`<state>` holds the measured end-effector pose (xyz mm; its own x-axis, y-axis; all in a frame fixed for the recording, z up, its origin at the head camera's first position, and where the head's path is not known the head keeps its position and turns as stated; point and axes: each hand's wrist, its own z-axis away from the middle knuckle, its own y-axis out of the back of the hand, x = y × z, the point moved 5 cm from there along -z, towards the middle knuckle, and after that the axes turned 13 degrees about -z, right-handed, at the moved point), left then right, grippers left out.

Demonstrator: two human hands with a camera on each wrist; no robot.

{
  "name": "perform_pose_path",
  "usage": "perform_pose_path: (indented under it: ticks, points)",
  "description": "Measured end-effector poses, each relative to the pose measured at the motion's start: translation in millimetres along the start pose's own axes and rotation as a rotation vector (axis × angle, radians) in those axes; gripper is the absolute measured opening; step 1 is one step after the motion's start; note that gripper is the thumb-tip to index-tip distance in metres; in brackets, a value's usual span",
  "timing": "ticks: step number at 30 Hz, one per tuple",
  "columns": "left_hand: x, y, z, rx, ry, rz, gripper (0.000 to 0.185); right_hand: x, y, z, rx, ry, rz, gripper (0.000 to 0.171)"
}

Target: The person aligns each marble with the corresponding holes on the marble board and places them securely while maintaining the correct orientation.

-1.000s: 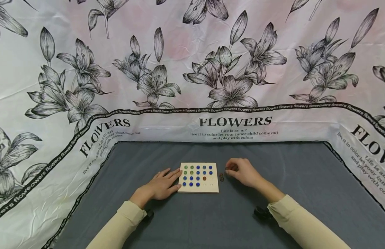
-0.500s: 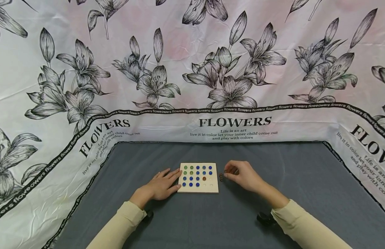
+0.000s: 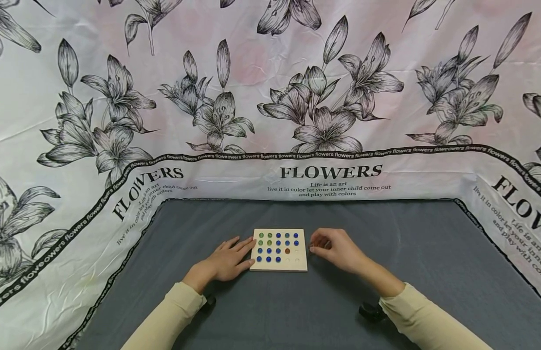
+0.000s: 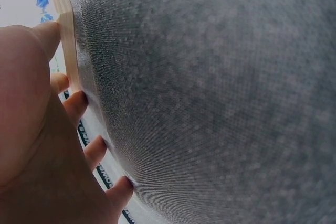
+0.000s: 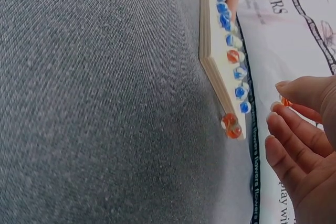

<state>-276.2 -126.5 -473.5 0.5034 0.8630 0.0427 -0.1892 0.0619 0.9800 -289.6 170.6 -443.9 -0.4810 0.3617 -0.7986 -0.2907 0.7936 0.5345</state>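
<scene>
A pale wooden board lies flat, with round hollows bearing green marbles, blue marbles and one orange-brown marble. Bare hollows show at its lower right corner. My left hand rests spread at the left side, thumb and fingertips at the board's edge. Just off the right side, my right hand pinches an orange marble between thumb and index finger, the other fingers loosely bent. In the right wrist view, two loose orange marbles sit by the board's side; the right hand hides them in the head view.
Grey cloth covers the table under the board. Behind and at both sides hangs a white and pink flower-printed cloth with lettering. Dark wrist devices show under both cream sleeves.
My right hand has moved left, closer to the board's right edge, and now covers the loose marbles in the head view. The left hand and the board have stayed put.
</scene>
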Motion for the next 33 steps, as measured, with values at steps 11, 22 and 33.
perform_pose_path:
  ticks: [11,22,33]
  points:
    - [-3.5,-5.7,-3.1,0.01,-0.001,0.003,0.063,-4,-9,-2,-0.034,0.001,-0.007,0.008]
    - [-1.7,-0.6,-1.9,-0.006,0.011,-0.01,0.062,-10,-20,-8,-0.044,0.056,-0.021,0.008]
    - [-1.8,-2.2,-1.2,-0.007,0.011,-0.013,0.062,-14,-34,-12,-0.076,0.076,-0.013,0.007]
